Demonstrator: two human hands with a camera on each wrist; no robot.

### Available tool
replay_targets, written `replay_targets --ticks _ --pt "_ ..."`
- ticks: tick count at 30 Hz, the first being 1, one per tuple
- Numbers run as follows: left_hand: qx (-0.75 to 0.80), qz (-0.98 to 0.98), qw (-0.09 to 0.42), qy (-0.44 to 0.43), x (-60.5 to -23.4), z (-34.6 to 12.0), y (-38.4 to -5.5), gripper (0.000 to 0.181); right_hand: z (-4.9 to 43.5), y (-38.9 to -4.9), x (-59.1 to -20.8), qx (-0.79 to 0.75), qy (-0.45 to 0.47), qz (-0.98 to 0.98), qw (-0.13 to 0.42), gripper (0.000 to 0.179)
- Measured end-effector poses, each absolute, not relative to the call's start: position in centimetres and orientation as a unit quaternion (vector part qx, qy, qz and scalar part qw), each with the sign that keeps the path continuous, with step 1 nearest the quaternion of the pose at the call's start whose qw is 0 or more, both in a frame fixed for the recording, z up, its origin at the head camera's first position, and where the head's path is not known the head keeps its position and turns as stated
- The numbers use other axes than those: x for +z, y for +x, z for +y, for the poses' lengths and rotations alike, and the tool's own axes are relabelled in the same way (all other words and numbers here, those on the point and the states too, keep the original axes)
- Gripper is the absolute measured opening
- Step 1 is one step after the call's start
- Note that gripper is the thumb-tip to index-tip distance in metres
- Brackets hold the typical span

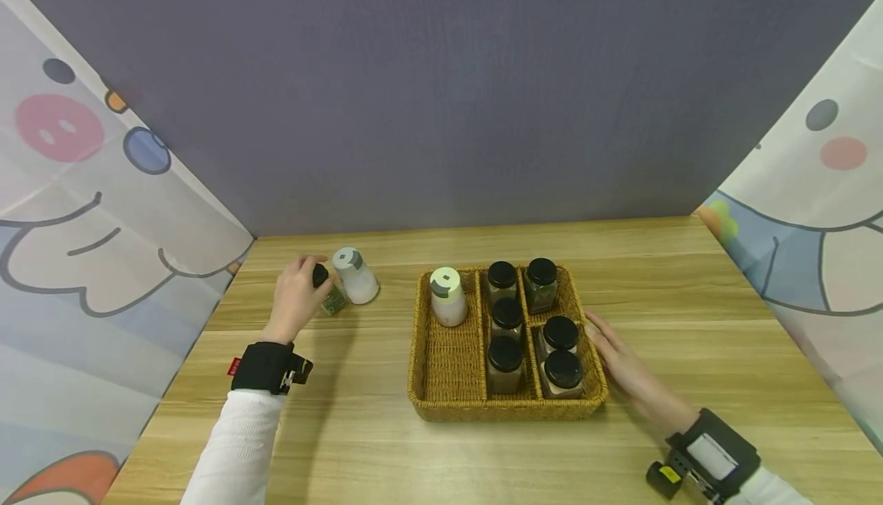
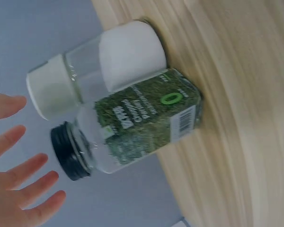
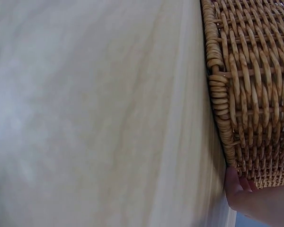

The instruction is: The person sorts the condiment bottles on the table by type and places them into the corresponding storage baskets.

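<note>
At the table's left, my left hand [image 1: 297,294] is at the black cap of a clear herb jar [image 2: 137,123]. In the left wrist view its fingers [image 2: 28,165] are spread just short of that cap. The jar stands upright with a green herb-print label. Beside it is a white-capped shaker [image 1: 357,279] partly filled with something white. My right hand [image 1: 624,371] rests along the right outer side of a woven basket [image 1: 451,367]. In the right wrist view, the fingers [image 3: 233,184] lie at the basket's lower edge, partly hidden behind it.
The basket is divided into compartments. A similar white-capped shaker [image 1: 449,302] stands in its left one. Several black-capped jars [image 1: 506,363] fill the middle and right ones. A grey panel [image 1: 469,106] closes off the back of the wooden table [image 1: 386,444], with cartoon-printed sheets at both sides.
</note>
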State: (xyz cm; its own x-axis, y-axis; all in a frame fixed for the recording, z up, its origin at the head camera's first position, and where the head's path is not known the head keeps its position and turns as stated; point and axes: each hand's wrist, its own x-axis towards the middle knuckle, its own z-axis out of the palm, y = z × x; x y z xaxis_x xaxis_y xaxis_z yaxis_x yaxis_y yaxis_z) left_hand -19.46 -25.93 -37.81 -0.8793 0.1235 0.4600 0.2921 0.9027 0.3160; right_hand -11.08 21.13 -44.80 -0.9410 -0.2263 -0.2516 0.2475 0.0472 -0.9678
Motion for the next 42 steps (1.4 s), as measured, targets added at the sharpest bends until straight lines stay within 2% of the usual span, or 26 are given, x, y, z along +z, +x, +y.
replay_targets --ticks 7,27,32,42 --pt "-0.216 -0.959 0.165 -0.083 -38.3 -26.5 -19.8 0.042 21.1 -11.2 -44.9 -0.681 0.008 0.712 0.17 0.063" --pt "-0.271 -0.958 0.086 -0.048 -39.2 -27.4 -20.4 0.046 21.0 -11.2 -45.0 -0.688 0.004 0.706 0.168 0.062" --pt "-0.275 -0.958 0.074 -0.041 -39.0 -27.5 -20.3 0.046 21.0 -11.2 -44.8 -0.684 0.007 0.709 0.168 0.063" --pt "-0.263 -0.959 0.088 -0.055 -38.7 -27.4 -20.0 0.043 21.1 -11.2 -44.9 -0.681 0.008 0.714 0.163 0.063"
